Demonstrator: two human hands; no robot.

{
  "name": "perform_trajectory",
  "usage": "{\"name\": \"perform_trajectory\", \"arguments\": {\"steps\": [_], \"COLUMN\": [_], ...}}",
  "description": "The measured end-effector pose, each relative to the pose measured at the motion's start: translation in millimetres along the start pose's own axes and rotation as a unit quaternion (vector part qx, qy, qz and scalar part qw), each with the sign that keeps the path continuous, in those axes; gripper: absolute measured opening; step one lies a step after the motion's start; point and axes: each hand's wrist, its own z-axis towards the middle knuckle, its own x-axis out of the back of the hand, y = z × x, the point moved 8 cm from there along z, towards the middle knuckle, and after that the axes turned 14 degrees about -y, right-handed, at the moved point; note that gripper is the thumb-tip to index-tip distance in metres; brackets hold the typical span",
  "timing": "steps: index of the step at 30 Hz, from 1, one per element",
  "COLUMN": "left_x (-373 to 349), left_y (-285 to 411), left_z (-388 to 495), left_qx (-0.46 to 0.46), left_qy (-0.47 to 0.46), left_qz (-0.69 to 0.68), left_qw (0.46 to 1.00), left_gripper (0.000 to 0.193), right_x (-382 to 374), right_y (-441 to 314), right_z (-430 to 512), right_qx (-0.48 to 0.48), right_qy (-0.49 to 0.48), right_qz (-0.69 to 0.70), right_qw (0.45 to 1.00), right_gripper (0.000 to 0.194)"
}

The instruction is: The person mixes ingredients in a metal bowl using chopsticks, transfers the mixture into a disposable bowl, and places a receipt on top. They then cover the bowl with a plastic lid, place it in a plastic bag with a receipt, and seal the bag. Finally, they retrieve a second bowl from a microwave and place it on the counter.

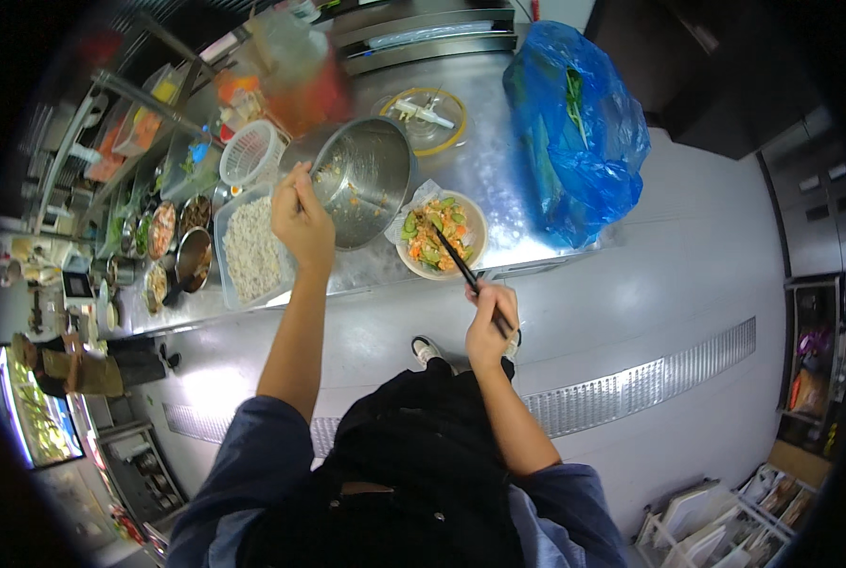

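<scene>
My left hand [302, 216] grips the rim of a steel mixing bowl [366, 184], tilted so that its inside faces me. Bits of food cling to the bowl's wall. In my right hand [492, 319] is a pair of black chopsticks [458, 259]. Their tips reach into food [433, 231], with green slices and orange pieces, in a pale round bowl [478, 213]. A sheet of printed paper [426, 193] lines that bowl and sticks up at its far left. The pale bowl stands near the counter's front edge, just right of the steel one.
Left of the steel bowl, a plastic tub of rice [252, 248] and a white basket [249, 153] stand on the steel counter [479, 92]. A clear lid with a yellow rim [458, 106] lies behind. A blue plastic bag [586, 163] fills the counter's right end. Far left stands another person [89, 366].
</scene>
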Motion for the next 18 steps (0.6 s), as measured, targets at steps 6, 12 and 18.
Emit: {"name": "perform_trajectory", "arguments": {"steps": [6, 12, 18], "left_x": [26, 25, 18], "left_y": [-80, -131, -150], "left_z": [-12, -47, -67], "left_qx": [0.215, 0.310, 0.327], "left_qy": [0.065, 0.091, 0.086], "left_qz": [0.003, -0.077, -0.086], "left_qw": [0.975, 0.943, 0.937], "left_gripper": [0.042, 0.049, 0.051], "right_x": [19, 45, 66], "right_y": [95, 98, 68], "right_z": [13, -1, -8], "right_qx": [-0.169, -0.171, -0.170], "right_qy": [0.162, 0.179, 0.214], "right_qz": [0.246, 0.243, 0.212], "right_qw": [0.941, 0.938, 0.938], "right_gripper": [0.038, 0.039, 0.042]}}
